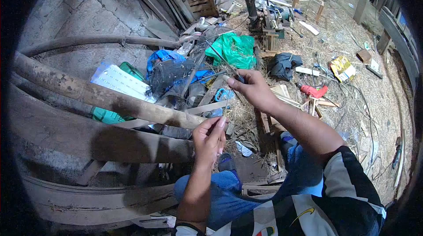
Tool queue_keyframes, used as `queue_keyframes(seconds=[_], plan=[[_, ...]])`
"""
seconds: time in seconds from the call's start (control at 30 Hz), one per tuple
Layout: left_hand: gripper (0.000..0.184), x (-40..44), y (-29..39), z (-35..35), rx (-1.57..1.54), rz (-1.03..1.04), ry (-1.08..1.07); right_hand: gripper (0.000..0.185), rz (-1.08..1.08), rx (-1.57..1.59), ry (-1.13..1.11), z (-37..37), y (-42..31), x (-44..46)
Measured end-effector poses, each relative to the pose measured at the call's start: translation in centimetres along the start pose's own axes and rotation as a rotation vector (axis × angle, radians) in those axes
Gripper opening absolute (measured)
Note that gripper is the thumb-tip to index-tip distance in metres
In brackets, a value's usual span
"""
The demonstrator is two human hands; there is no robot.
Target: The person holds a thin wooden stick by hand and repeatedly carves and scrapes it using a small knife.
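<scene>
My right hand (253, 88), at the centre, is closed round the dark handle of a thin pointed tool (226, 63), whose shaft slants up and to the left. Lower and a little to the left, my left hand (209, 140) pinches a thin, light sliver (226, 106) between thumb and fingertips, and the sliver points upward. What the sliver is made of is too small to tell. The two hands are apart. Just left of my left hand ends a long round pole (110, 99).
A wooden plank (88, 137) runs below the pole at the left. Beyond my hands lie a green plastic bag (231, 50), a black bag (284, 66) and a red drill (313, 90). A yellow packet (343, 68) and cables lie on straw-covered ground at the right.
</scene>
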State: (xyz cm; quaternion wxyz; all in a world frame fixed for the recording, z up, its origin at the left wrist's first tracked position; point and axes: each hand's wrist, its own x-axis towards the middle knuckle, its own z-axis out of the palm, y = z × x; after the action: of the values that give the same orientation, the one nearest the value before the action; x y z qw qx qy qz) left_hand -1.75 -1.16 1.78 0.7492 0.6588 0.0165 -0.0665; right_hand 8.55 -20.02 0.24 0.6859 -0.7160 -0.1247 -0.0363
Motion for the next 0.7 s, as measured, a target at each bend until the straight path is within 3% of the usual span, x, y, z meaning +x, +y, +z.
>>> queue_keyframes(seconds=[0.17,0.23,0.3,0.4,0.57,0.7], plan=[[0.018,0.3,-0.5,-0.5,0.024,0.045,0.039,0.043,-0.046,-0.178,0.014,-0.2,-1.7,-0.7],[0.018,0.3,-0.2,-0.7,-0.003,0.058,0.074,0.041,-0.177,-0.223,0.129,0.2,-2.4,-1.5],[0.018,0.2,0.4,-1.0,-0.028,0.074,0.116,0.034,-0.154,-0.389,0.024,-0.1,-3.2,-2.1],[0.019,0.0,1.3,-1.1,-0.040,0.067,0.195,0.027,-0.520,-0.618,0.002,1.1,-3.0,-3.4],[0.018,-0.1,1.2,-1.2,-0.027,0.154,0.209,0.027,-0.503,-0.803,-0.133,1.5,-3.5,-4.0],[0.019,-0.2,1.0,-1.6,-0.062,0.135,0.179,0.026,-0.449,-0.797,0.014,0.4,-2.3,-2.1]])
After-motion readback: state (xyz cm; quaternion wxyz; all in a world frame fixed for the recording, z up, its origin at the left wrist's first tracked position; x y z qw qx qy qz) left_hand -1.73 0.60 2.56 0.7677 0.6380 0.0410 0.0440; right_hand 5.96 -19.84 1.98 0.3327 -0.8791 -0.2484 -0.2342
